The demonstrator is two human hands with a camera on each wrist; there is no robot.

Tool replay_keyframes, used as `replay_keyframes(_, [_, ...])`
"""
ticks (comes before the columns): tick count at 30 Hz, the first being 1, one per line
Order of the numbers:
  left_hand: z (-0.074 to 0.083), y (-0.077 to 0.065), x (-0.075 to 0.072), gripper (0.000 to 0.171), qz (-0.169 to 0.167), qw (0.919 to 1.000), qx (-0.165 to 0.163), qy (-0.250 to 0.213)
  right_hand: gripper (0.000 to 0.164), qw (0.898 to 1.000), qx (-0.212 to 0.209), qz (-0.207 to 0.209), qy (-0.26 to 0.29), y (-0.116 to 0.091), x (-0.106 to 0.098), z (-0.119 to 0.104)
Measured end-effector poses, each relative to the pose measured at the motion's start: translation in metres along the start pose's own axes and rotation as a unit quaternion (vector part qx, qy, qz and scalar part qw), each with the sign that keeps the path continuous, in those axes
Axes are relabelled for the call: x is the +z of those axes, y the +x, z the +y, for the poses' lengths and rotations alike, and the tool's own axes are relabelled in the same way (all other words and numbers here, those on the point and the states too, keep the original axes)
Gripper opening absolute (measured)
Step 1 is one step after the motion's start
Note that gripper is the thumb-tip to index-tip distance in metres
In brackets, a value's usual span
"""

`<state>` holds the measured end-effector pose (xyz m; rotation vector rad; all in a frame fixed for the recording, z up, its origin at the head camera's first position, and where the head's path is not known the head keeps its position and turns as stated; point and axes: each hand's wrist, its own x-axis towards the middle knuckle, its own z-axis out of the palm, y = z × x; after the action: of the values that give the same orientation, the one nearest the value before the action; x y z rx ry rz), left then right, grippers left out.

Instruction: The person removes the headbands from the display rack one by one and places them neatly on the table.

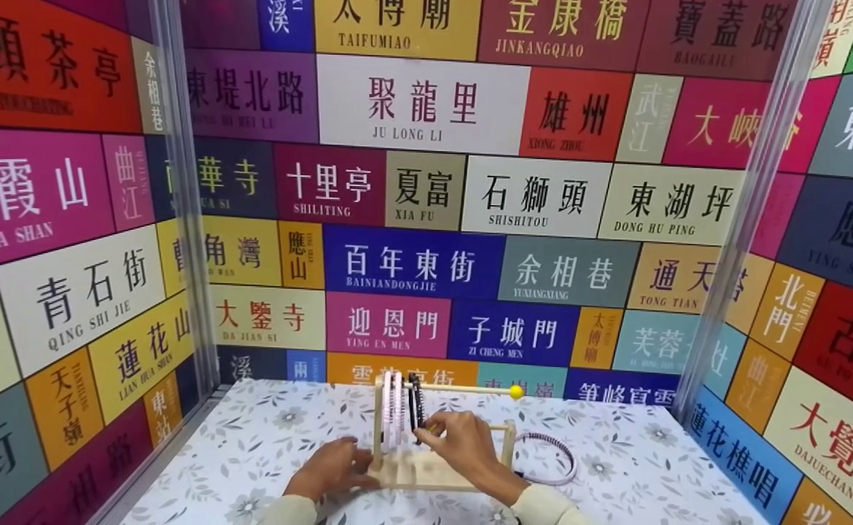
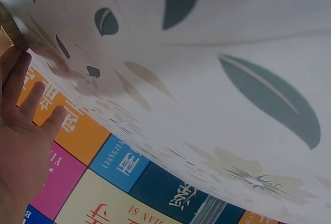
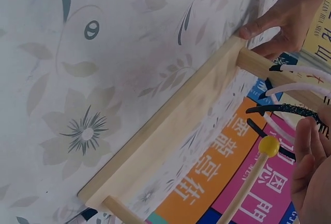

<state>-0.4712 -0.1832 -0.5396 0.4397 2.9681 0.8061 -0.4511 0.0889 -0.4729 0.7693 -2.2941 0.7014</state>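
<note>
A wooden headband stand (image 1: 426, 472) has two end posts and an upper rod tipped with a yellow ball (image 1: 517, 392). Pink headbands (image 1: 394, 419) hang from the rod by the left post, with dark headbands beside them. My right hand (image 1: 464, 443) pinches a textured black headband (image 3: 289, 110) between thumb and fingers, next to the pink ones. At the stand's left end, my left hand (image 1: 333, 467) holds the base corner, thumb on its edge and fingers by the post. In the left wrist view, the other fingers (image 2: 33, 100) of that hand spread apart.
A lilac headband (image 1: 571, 467) lies on the table behind the stand's right end. The table (image 1: 251, 437) wears a white cloth printed with leaves and flowers. Colourful sign-covered walls (image 1: 412, 262) surround it on the far side and both flanks.
</note>
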Motion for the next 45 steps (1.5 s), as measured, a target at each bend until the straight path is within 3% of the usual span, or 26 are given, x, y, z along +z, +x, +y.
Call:
replay_keyframes(3, [-0.001,0.000,0.000,0.050,0.002,1.0000,-0.002,-0.008,0.012,1.000,-0.003,0.013,0.000,0.000,-0.003,0.002])
replay_keyframes(10, [-0.005,-0.003,0.002,0.050,0.030,0.9963,0.064,0.049,0.007,0.999,0.008,0.044,-0.001,-0.002,-0.008,0.008])
replay_keyframes(21, [-0.003,0.000,0.004,0.055,0.005,0.9994,-0.017,-0.029,0.012,0.997,0.058,0.035,0.022,-0.007,-0.017,0.014])
replay_keyframes(32, [-0.004,0.004,0.007,0.053,-0.006,0.9992,-0.028,-0.030,0.012,0.996,0.076,0.050,0.018,-0.007,-0.027,0.018])
replay_keyframes(39, [-0.002,0.000,0.003,0.049,0.006,0.9979,0.047,0.045,0.013,0.996,0.070,0.053,0.026,-0.007,-0.036,0.018])
replay_keyframes(45, [-0.002,0.002,0.000,0.053,-0.006,0.9999,0.005,0.013,0.016,0.996,0.067,0.051,0.028,-0.006,-0.043,0.019])
